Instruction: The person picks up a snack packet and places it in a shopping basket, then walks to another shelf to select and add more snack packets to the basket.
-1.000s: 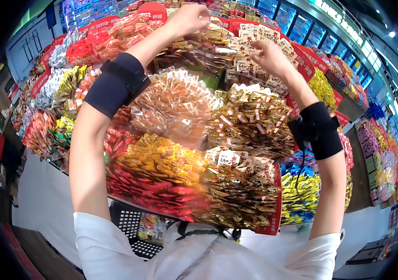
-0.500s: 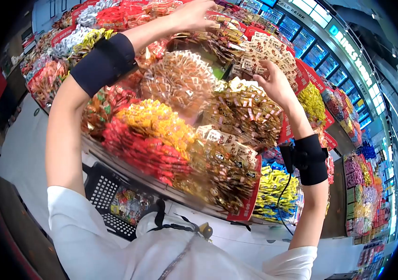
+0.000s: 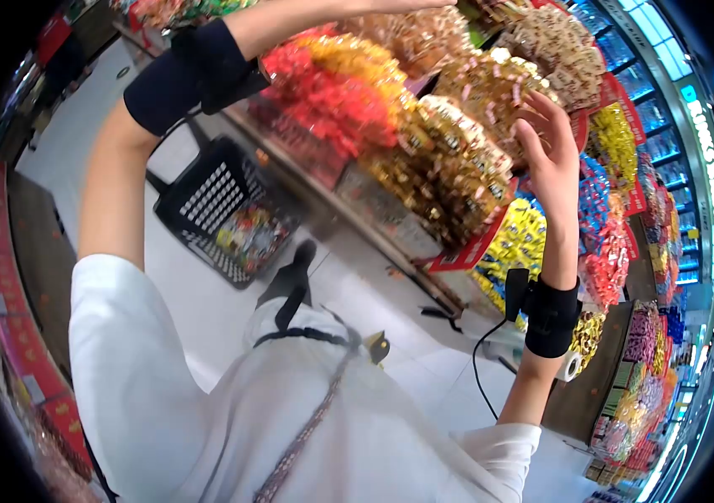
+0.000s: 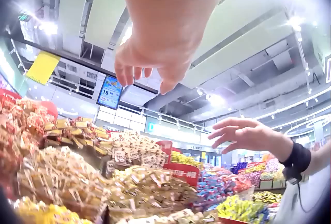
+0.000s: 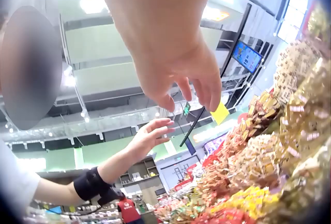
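My left hand [image 4: 155, 53] is held in the air over heaps of small wrapped snacks, its fingers loosely bent and nothing in them. In the head view only part of this hand shows at the top edge. My right hand [image 3: 554, 163] hovers beside the gold-brown snack packets [image 3: 495, 84], thumb and fingers spread apart and holding nothing. Nearer my body lie red packets [image 3: 332, 101], yellow-orange packets [image 3: 374, 67] and dark gold packets [image 3: 432, 176]. Cream packets with dark print [image 5: 295, 69] rise at the upper right of the right wrist view.
A black perforated basket [image 3: 198, 197] with several colourful packets inside stands on the floor by the display's front edge [image 3: 349, 201]. Yellow packets [image 3: 516, 243] fill the bin right of a red sign strip [image 3: 478, 243]. A person in a red vest [image 5: 129, 211] stands farther off.
The head view has swung downward and turned, bringing the basket and floor into fuller view. The left hand has moved to the top edge of the frame. Both hands stay free of packets.
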`<action>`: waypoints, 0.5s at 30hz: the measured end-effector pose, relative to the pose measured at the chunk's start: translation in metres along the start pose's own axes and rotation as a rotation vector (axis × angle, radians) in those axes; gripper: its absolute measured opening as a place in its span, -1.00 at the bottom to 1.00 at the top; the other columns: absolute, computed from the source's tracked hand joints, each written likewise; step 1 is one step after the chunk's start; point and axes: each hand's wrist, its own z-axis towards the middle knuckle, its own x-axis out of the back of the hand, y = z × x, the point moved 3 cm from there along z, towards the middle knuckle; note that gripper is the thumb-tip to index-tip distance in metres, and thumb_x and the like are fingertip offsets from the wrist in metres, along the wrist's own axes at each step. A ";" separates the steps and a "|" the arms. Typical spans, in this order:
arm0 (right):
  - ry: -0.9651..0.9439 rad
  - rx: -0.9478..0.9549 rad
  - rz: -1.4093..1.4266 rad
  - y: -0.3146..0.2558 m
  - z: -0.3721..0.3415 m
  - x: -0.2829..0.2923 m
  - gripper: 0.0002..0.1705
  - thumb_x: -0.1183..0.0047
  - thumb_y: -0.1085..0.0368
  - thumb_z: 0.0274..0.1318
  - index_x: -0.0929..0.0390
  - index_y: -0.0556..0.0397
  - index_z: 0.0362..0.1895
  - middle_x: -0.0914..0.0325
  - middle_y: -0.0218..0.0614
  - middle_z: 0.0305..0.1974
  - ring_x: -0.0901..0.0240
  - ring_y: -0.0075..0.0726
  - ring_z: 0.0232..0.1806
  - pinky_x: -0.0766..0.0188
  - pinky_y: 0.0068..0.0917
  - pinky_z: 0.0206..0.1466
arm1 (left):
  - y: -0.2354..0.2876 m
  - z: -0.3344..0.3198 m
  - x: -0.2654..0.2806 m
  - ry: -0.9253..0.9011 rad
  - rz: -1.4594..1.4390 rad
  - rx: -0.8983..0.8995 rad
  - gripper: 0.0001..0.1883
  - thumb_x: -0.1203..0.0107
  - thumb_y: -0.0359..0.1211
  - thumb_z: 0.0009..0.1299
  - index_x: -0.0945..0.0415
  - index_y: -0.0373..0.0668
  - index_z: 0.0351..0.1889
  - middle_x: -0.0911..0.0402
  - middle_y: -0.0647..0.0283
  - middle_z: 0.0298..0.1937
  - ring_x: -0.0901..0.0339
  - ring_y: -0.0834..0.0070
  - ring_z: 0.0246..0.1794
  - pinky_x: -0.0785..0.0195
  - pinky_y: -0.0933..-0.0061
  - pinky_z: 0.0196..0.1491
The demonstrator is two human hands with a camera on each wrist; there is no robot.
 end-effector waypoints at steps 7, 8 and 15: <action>-0.075 -0.149 0.409 0.015 -0.124 -0.070 -0.65 0.08 0.51 0.05 -0.34 0.15 -0.01 -0.33 -0.31 -0.03 -0.30 -0.44 0.02 -0.27 -0.55 0.02 | -0.017 -0.188 0.007 0.224 -0.296 0.309 -0.70 -0.05 -0.39 0.25 -0.36 -0.21 -0.05 -0.50 0.25 -0.10 -0.44 0.51 -0.07 -0.30 0.54 -0.09; -0.113 -0.150 0.398 0.022 -0.137 -0.083 -0.67 0.09 0.49 0.06 -0.35 0.15 -0.02 -0.33 -0.31 -0.05 -0.31 -0.46 0.00 -0.29 -0.57 0.00 | -0.022 -0.217 0.005 0.254 -0.334 0.362 -0.72 0.00 -0.48 0.28 -0.37 -0.22 -0.04 -0.51 0.30 -0.11 -0.42 0.64 -0.09 -0.27 0.67 -0.12; -0.190 -0.412 0.524 0.073 -0.195 -0.160 -0.72 0.07 0.39 0.11 -0.37 0.13 -0.05 -0.39 -0.39 -0.14 -0.30 -0.60 -0.16 -0.27 -0.65 -0.08 | -0.031 -0.342 0.031 0.370 -0.365 0.797 -0.72 -0.05 -0.45 0.24 -0.37 -0.24 -0.08 -0.51 0.25 -0.15 -0.44 0.61 -0.14 -0.31 0.64 -0.15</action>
